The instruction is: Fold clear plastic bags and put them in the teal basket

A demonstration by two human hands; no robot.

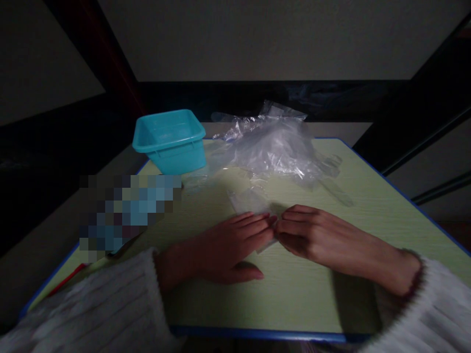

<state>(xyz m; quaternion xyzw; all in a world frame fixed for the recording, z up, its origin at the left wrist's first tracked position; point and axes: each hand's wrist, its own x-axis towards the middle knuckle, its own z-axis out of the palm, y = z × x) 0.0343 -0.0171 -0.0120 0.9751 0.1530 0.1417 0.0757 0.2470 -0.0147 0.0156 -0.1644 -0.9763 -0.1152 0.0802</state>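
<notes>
My left hand (235, 245) lies flat, palm down, with fingers stretched out over a thin, clear piece of plastic (248, 201) on the table; it looks like a folded disposable glove. Close to its fingertips, my right hand (312, 233) is closed in a pinch at the plastic's right edge. Its fingertips are partly hidden. Beyond both hands lies a loose heap of clear plastic gloves (272, 147), crumpled and shiny, with finger-shaped ends sticking out on both sides.
A turquoise plastic basket (178, 156) stands at the table's back left. In front of it is a pixelated, bluish item (143, 208), too blurred to name. Something thin and red (66, 279) lies near the left edge. The pale table (301, 304) has a blue rim.
</notes>
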